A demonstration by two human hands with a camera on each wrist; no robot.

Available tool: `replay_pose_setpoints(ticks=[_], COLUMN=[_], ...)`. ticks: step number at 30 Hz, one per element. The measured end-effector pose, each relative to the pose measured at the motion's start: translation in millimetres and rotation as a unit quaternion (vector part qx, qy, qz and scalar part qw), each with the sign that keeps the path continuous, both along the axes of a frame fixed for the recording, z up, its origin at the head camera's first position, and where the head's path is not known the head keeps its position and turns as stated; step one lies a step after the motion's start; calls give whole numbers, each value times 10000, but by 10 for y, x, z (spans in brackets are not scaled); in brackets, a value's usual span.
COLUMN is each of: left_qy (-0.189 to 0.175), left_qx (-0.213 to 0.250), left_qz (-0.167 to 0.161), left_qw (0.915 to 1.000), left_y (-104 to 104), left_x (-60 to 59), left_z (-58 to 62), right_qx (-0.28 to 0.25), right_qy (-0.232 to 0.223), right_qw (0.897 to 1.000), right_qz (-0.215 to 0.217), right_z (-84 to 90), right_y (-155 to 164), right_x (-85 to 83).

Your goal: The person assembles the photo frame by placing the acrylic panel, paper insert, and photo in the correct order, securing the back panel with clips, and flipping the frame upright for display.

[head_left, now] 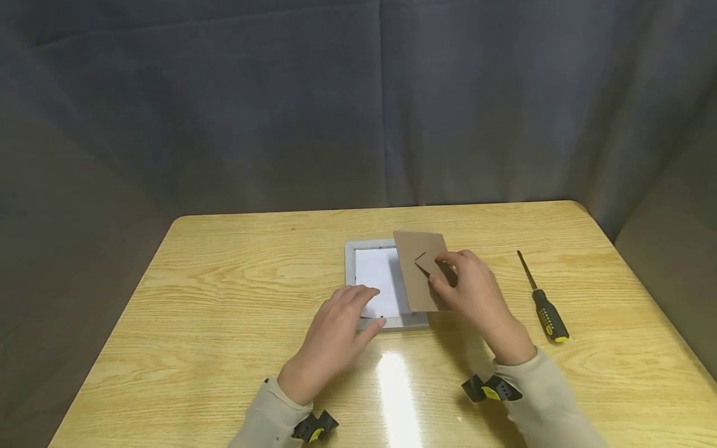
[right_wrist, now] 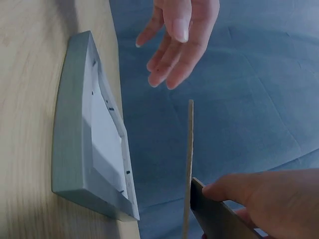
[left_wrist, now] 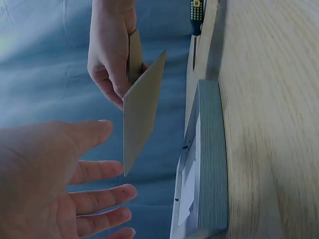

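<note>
A grey picture frame (head_left: 350, 264) lies back side up on the table, a white sheet (head_left: 372, 274) inside it and small dark tabs along its inner edge. Tilted above the frame's right side is its brown backing board (head_left: 411, 274). My right hand (head_left: 476, 292) grips the board by its fold-out stand (right_wrist: 214, 211), thumb on one face. In the left wrist view the board (left_wrist: 142, 114) hangs apart from the frame (left_wrist: 212, 149). My left hand (head_left: 336, 330) hovers over the frame's lower left corner, fingers spread and loosely extended, holding nothing.
A screwdriver (head_left: 549, 314) with a black and yellow handle lies on the wooden table (head_left: 224, 348), to the right of my right hand, its tip pointing away. Dark grey curtains (head_left: 280, 112) enclose the table behind and at both sides.
</note>
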State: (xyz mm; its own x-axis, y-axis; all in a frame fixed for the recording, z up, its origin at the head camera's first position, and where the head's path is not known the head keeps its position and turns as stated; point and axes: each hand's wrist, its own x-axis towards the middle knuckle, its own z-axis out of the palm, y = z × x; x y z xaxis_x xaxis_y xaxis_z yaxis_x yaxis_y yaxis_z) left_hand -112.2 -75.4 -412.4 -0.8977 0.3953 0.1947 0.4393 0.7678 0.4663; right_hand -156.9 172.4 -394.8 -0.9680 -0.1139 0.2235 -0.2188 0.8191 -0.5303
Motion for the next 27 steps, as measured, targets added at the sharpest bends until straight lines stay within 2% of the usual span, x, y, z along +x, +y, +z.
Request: replay_pose_setpoints(ticks=[9,27], left_qy=[-128,-197], left_qx=[-50,-151], left_qz=[237,396], left_qw=[9996,9989], left_y=[-78,-153], left_x=[-59,-116], left_z=[-35,-119], right_qx=[60,136], right_qy=[4,-17], right_qw=[9999,9995], right_qz=[105,270], right_z=[-37,-108], right_y=[-85,-236], right_x=[14,-7])
